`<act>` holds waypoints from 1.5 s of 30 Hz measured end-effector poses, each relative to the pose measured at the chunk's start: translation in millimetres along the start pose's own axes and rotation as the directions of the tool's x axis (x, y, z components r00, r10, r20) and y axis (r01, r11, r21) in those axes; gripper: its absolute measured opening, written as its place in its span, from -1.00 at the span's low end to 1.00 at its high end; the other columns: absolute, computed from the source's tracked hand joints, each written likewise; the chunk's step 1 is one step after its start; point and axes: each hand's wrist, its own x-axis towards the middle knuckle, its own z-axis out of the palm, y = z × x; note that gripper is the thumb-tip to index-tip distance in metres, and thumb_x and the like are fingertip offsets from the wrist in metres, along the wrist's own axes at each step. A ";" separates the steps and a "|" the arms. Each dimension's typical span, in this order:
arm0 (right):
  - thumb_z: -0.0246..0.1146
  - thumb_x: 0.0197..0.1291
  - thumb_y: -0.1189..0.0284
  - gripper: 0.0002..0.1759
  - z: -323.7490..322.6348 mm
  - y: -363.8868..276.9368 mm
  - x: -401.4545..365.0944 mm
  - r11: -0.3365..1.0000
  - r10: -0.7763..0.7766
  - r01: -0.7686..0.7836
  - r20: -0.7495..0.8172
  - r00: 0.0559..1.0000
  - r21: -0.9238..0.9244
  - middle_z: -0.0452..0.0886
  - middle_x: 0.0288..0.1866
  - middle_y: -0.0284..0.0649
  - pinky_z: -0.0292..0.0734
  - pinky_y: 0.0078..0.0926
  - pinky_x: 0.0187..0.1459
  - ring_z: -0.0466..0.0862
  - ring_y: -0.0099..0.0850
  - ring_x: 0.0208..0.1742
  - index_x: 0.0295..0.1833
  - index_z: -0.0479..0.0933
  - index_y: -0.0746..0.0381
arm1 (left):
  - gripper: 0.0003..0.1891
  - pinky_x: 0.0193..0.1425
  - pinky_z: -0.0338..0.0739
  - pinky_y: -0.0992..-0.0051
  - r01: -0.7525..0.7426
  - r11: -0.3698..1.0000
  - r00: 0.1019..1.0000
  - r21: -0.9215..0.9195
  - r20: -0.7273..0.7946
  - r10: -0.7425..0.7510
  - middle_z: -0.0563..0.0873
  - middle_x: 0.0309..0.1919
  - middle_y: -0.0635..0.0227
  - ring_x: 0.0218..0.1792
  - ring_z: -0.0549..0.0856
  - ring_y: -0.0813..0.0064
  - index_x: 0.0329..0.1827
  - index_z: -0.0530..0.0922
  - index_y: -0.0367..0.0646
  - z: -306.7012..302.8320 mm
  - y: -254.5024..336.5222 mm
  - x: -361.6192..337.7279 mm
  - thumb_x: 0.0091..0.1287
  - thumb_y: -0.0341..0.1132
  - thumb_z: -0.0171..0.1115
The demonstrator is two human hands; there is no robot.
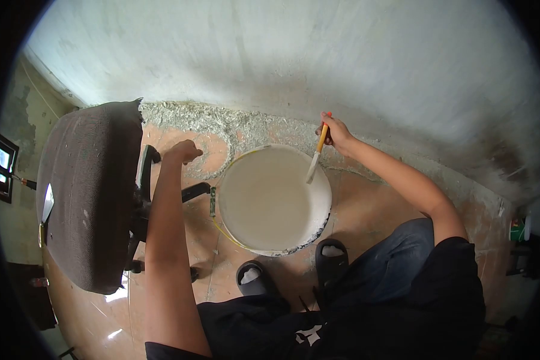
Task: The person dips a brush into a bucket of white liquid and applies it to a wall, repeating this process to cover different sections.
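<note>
My right hand (337, 134) is wrapped round the yellow, red-ended handle of a paintbrush (321, 139). The brush points downward, and its pale tip overlaps the inner right side of a large round bucket (326, 207). Cloudy, greyish-beige liquid (261, 198) fills much of the bucket, whose rim is smeared and chipped-looking along the front right. To the left of the bucket, my left hand (187, 151) hangs over the floor with its fingers curled in and nothing showing in them. A green bucket grip (212, 202) sits at the bucket's left edge.
A dark padded office chair (93, 198) stands close on my left, a flat-bladed tool (47, 204) resting on it. Flaky scrapings (189, 117) line the tiled floor (372, 201) beneath the patchy pale wall (282, 54). My sandalled feet (255, 277) are just in front of the bucket.
</note>
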 end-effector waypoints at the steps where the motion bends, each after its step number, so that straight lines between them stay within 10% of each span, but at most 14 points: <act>1: -0.05 0.39 0.01 -0.59 -0.7 -0.4 0.8 0.996 0.030 -0.031 0.009 1.000 0.087 0.48 -0.53 -0.32 0.19 -0.61 -0.58 0.26 -0.59 -0.66 -0.37 0.28 0.09 | -0.55 -0.05 0.55 0.23 0.001 1.000 1.000 -0.001 -0.001 -0.001 0.73 -0.28 0.08 -0.21 0.72 0.20 -0.23 0.65 -0.32 -0.4 -0.3 0.4 0.20 -0.01 0.19; 12: -0.05 0.38 0.00 -0.59 -1.8 4.1 4.9 0.955 0.120 -0.112 -0.012 0.993 0.276 0.47 -0.53 -0.32 0.24 -0.61 -0.57 0.34 -0.56 -0.63 -0.30 0.32 0.12 | -0.56 -0.11 0.57 0.26 -0.008 1.000 1.000 -0.005 -0.001 0.008 0.73 -0.36 0.10 -0.30 0.73 0.22 -0.30 0.65 -0.33 0.5 -5.1 1.2 0.18 -0.01 0.19; 15: -0.04 0.38 -0.01 -0.59 -4.5 7.2 5.6 1.000 0.004 -0.004 0.027 1.000 -0.012 0.47 -0.52 -0.33 0.28 -0.62 -0.57 0.37 -0.56 -0.62 -0.26 0.33 0.13 | -0.55 -0.09 0.57 0.26 -0.010 1.000 1.000 -0.018 -0.019 0.010 0.73 -0.34 0.08 -0.28 0.73 0.21 -0.26 0.66 -0.33 0.9 -4.9 -0.8 0.19 -0.01 0.19; 17: -0.03 0.37 -0.01 -0.59 0.8 8.0 5.9 0.937 0.131 -0.115 -0.028 0.991 0.329 0.47 -0.52 -0.33 0.29 -0.62 -0.57 0.38 -0.56 -0.62 -0.25 0.33 0.13 | -0.55 -0.09 0.57 0.26 -0.009 1.000 1.000 -0.011 -0.016 0.008 0.73 -0.34 0.08 -0.28 0.73 0.21 -0.25 0.66 -0.33 0.5 -5.3 -0.5 0.19 -0.01 0.19; 27: -0.06 0.38 -0.03 -0.56 1.5 11.1 3.0 0.954 0.132 -0.113 -0.050 0.990 0.279 0.48 -0.52 -0.31 0.24 -0.61 -0.60 0.34 -0.57 -0.63 -0.22 0.34 0.15 | -0.54 -0.07 0.57 0.25 -0.013 1.000 1.000 0.001 0.011 0.013 0.73 -0.32 0.07 -0.26 0.73 0.21 -0.23 0.66 -0.32 -0.7 -6.2 -1.9 0.20 0.00 0.17; 29: -0.07 0.38 -0.02 -0.56 -2.8 15.3 4.1 0.999 0.005 -0.004 -0.017 1.000 0.047 0.47 -0.52 -0.31 0.23 -0.60 -0.59 0.32 -0.57 -0.63 -0.21 0.35 0.16 | -0.54 -0.06 0.57 0.25 -0.011 1.000 1.000 -0.001 0.007 0.011 0.73 -0.32 0.07 -0.26 0.73 0.21 -0.23 0.66 -0.32 0.3 -6.7 -1.8 0.20 0.00 0.17; 36: -0.08 0.40 0.02 -0.59 4.7 4.1 0.4 0.965 0.144 -0.125 -0.065 0.987 0.231 0.47 -0.53 -0.31 0.22 -0.59 -0.59 0.33 -0.56 -0.63 -0.24 0.34 0.16 | -0.54 -0.04 0.56 0.23 0.000 1.000 1.000 0.008 0.006 -0.001 0.73 -0.31 0.06 -0.24 0.73 0.20 -0.20 0.66 -0.33 -0.7 -3.0 -3.9 0.22 -0.01 0.16; 38: -0.08 0.41 0.03 -0.60 1.3 5.8 1.2 0.999 -0.017 0.015 -0.047 0.999 -0.052 0.48 -0.53 -0.30 0.22 -0.58 -0.59 0.33 -0.54 -0.64 -0.26 0.33 0.16 | -0.54 -0.04 0.56 0.23 -0.001 1.000 1.000 0.001 0.008 0.001 0.73 -0.31 0.06 -0.25 0.73 0.20 -0.20 0.66 -0.33 -1.2 -2.7 -4.5 0.22 -0.01 0.16; 45: -0.09 0.41 0.04 -0.60 0.2 14.9 4.3 0.992 0.067 -0.064 -0.021 0.998 0.106 0.48 -0.53 -0.28 0.22 -0.57 -0.60 0.33 -0.53 -0.67 -0.21 0.32 0.17 | -0.55 -0.08 0.57 0.25 -0.004 1.000 1.000 0.008 0.018 0.004 0.73 -0.35 0.14 -0.28 0.73 0.23 -0.27 0.66 -0.32 0.3 -5.6 2.0 0.19 -0.01 0.18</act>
